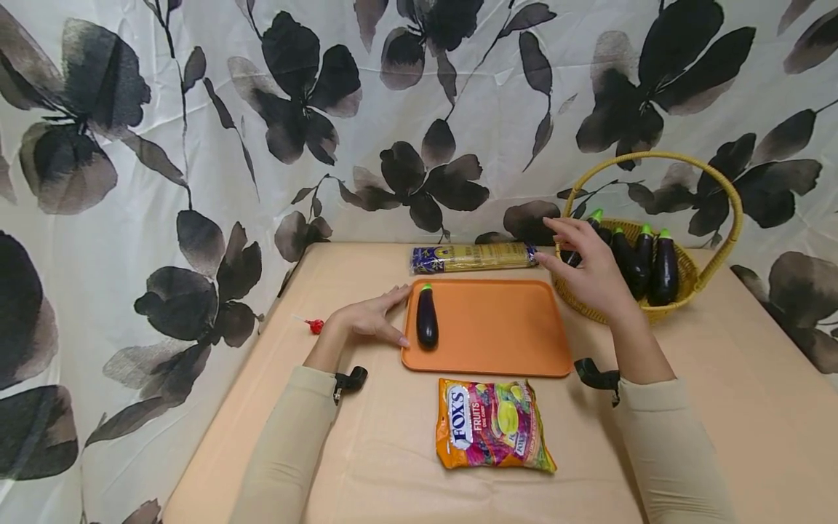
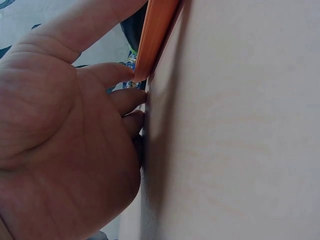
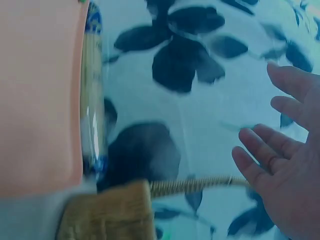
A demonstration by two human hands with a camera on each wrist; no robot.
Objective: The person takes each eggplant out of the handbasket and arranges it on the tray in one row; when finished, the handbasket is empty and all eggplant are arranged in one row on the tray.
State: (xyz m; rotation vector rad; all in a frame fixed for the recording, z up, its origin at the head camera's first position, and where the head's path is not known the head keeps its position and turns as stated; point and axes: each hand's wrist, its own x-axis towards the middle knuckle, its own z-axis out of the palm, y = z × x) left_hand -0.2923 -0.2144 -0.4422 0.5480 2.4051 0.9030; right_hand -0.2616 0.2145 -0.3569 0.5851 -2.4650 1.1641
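An orange tray (image 1: 497, 327) lies on the table, with one dark eggplant (image 1: 427, 320) upright along its left side. My left hand (image 1: 369, 317) rests at the tray's left edge, thumb and fingertips against the rim; the left wrist view shows its palm (image 2: 65, 130) with the fingers extended. Over the left part of a wicker basket (image 1: 689, 280), my right hand (image 1: 589, 269) hovers with fingers spread and holds nothing. Several eggplants (image 1: 664, 273) with green tips stand in that basket, one partly hidden behind the right hand.
Behind the tray lies a long pack of spaghetti (image 1: 474, 258). A bag of Fox's candy (image 1: 494, 426) is in front of it, and a small red lollipop (image 1: 316, 327) lies to the left. The basket's tall handle (image 1: 733, 196) arches up before the floral curtain (image 1: 419, 109).
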